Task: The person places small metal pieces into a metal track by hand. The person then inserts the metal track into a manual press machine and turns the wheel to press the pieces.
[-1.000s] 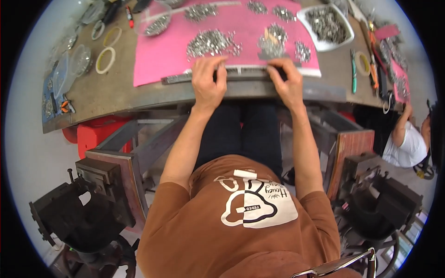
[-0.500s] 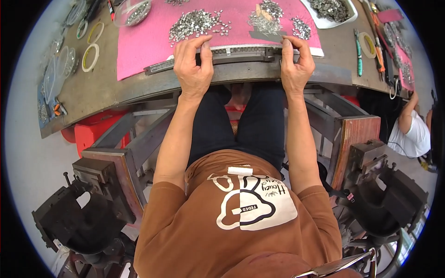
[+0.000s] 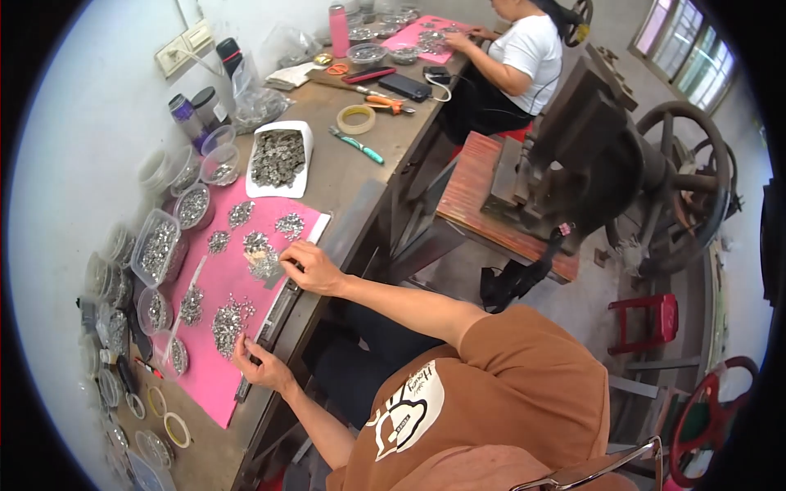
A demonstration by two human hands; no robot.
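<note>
Left hand [image 3: 260, 367] and right hand [image 3: 309, 266] rested on grey bar [image 3: 277, 315], fingers curled, grip unclear; pink sheet [image 3: 214, 282] under metal bits [image 3: 229, 321]; white tray [image 3: 279, 158] beyond

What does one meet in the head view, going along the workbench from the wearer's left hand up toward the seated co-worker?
Left hand → pink mat with piles of small metal parts → right hand → white tray of metal parts → roll of tape → black phone → co-worker in white shirt.
</note>
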